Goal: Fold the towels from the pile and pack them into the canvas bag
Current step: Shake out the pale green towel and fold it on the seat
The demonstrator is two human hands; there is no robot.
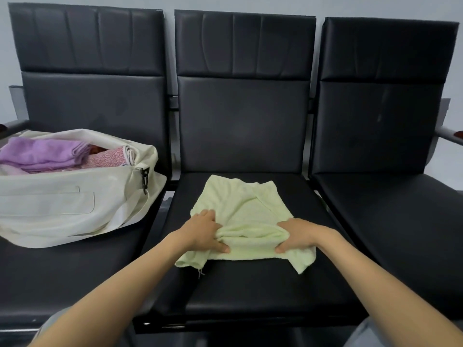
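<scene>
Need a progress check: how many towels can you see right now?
3. A green towel on the middle seat under both hands; a purple towel and a red-patterned towel in the canvas bag. More may be hidden beneath.

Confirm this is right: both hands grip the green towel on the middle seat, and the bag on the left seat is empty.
Not empty. The head view shows the bag already holding a purple towel and a red-patterned one. The rest stands: both hands, left and right, grip the green towel on the middle seat.
</scene>
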